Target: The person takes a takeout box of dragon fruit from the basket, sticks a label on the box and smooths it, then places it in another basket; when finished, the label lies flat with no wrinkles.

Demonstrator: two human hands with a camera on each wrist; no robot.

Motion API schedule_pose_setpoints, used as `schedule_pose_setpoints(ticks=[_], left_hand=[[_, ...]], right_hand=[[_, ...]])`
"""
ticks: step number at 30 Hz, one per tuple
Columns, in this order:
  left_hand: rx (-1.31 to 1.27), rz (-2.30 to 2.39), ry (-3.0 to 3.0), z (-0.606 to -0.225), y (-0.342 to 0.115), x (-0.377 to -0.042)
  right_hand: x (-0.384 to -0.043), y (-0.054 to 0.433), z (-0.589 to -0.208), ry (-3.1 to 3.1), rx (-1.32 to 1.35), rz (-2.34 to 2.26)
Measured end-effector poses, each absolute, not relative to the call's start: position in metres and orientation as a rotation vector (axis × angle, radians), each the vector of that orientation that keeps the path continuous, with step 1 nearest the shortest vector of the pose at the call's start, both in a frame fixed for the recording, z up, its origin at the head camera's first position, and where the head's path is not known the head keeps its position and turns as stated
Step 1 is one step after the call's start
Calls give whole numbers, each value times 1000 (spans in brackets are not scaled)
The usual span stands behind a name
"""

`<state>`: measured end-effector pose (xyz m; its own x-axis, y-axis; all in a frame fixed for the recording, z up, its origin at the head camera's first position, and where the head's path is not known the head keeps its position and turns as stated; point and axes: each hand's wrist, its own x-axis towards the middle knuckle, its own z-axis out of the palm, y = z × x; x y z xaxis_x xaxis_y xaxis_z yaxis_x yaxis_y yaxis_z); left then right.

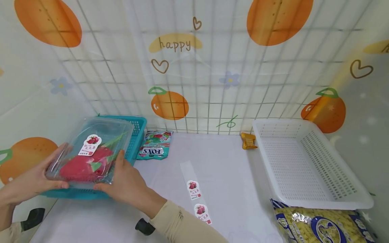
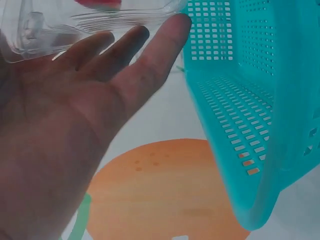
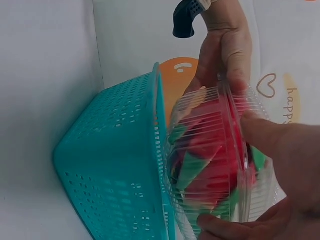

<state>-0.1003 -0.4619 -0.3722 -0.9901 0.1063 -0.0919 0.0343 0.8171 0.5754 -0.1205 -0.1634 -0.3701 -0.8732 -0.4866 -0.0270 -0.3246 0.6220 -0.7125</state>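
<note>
A clear plastic clamshell box [image 1: 104, 131] hangs tilted over the teal basket [image 1: 139, 135], held between both hands. Through its walls show red, green-tipped dragon fruit pieces [image 3: 210, 160], and a white fruit label [image 1: 90, 145] sits on its lid. At the box's left side, my left hand [image 1: 42, 175] grips with the thumb on the near edge and fingers around the side. My right hand [image 1: 130, 185] holds the right near corner, thumb along the front. The left wrist view shows my left fingers [image 2: 150, 65] against the ribbed plastic, beside the basket wall.
A strip of fruit labels [image 1: 194, 189] lies mid-table. A green Fox's candy bag [image 1: 155, 145] rests right of the teal basket. Farther right are a small orange-brown packet [image 1: 249, 141], a white basket [image 1: 361, 199] and a yellow pasta bag [image 1: 304, 222]. A grid panel with printed cloth stands behind.
</note>
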Motion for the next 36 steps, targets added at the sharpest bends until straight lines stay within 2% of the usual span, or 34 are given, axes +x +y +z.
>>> schedule_pose_setpoints(ticks=[8,18,25,36], left_hand=[[89,867,2870,-371,-464,-103],[202,927,2883,-377,-472,-112],[123,866,2861,-377,-475,-113],[140,881,2845,-385,-481,-117]], right_hand=[[-123,-171,-376,2626,-639,-1077],[-129,-174,-384,2642,-616,-1057],[-131,-178,-388,2644,-637,-1067],[-134,-183,-394,2648,-627,-1054]])
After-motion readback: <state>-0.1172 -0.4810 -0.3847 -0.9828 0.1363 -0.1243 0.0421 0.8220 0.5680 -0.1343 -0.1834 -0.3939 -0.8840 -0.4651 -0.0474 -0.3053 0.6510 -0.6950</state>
